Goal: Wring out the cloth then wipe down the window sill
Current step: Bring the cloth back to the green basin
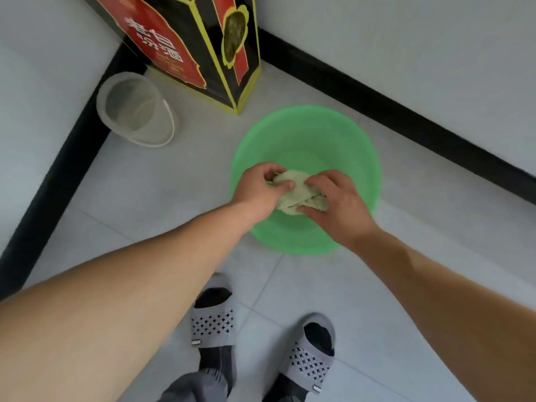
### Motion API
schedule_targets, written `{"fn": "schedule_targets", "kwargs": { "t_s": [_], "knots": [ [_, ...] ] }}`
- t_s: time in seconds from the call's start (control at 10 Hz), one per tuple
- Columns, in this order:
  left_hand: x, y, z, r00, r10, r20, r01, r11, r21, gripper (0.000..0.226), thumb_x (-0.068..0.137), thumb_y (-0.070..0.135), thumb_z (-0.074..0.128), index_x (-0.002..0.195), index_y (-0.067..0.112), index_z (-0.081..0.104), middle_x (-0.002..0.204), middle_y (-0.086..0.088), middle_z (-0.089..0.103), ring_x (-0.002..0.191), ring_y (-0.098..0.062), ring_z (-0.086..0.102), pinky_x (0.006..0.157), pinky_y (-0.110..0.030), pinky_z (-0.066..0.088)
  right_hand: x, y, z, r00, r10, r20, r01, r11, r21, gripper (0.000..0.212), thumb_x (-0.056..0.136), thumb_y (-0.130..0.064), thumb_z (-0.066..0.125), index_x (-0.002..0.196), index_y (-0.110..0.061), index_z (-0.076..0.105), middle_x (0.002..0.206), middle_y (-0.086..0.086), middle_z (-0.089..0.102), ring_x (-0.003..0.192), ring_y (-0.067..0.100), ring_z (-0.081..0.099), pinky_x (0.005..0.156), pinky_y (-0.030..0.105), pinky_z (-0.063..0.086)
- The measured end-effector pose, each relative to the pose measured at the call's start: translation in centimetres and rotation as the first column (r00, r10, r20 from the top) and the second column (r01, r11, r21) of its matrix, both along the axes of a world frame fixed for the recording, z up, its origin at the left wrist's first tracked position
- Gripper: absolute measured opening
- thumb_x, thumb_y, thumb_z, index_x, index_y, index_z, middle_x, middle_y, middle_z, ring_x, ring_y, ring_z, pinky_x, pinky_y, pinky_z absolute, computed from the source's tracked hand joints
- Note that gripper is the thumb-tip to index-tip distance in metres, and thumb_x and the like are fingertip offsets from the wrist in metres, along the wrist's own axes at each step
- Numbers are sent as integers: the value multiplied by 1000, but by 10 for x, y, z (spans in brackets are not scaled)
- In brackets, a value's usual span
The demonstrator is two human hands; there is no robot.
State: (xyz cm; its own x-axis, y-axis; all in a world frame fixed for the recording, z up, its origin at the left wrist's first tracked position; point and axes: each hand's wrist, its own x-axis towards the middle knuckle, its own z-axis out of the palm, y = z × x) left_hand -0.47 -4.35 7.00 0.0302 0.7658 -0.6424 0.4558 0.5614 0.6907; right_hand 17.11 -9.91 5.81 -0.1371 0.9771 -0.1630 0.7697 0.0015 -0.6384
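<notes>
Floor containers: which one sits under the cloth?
The green basin: the left hand and right hand grip the cloth over it. The clear bucket stands apart, further left, beside the box.

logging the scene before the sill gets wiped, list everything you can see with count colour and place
cloth: 1, pale green, bunched up over the basin, gripped by both hands
basin: 1, green, on the floor under the hands
bucket: 1, clear with a white handle, on the floor left of the box
box: 1, black, red and yellow, standing on the floor at the top of view
skirting: 2 strips, black, along the floor's edges
floor: 1, light grey tiles
slippers: 2, grey, over dark socks, bottom of view
left hand: 1, grips the cloth's left side
right hand: 1, grips the cloth's right side
</notes>
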Motion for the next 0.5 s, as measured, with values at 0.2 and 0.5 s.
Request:
{"fn": "schedule_targets", "kwargs": {
  "t_s": [0.2, 0.5],
  "knots": [
    [9, 11, -64, 961, -222, -166, 247, 957, 150, 26, 82, 25, 79, 106, 20, 70, 102, 3, 72, 90, -18, 66, 85, -35, 54, 0, 2, -65, 995, -49, 81, 48, 999, 14, 47, 71, -18, 82, 112, -7, 63, 114, 17, 55, 104, 37, 50, 91, 42, 45],
    [3, 15, -71, 868, -307, -391, 406, 891, 202, 28, 88, 34, 70, 113, 22, 65, 115, -6, 59, 105, -27, 59, 90, -35, 49, 1, -2, -75, 982, -102, 160, 99, 995, 23, 30, 74, -8, 74, 104, -7, 68, 105, 15, 61, 94, 38, 56, 86, 46, 49]
  ]
}}
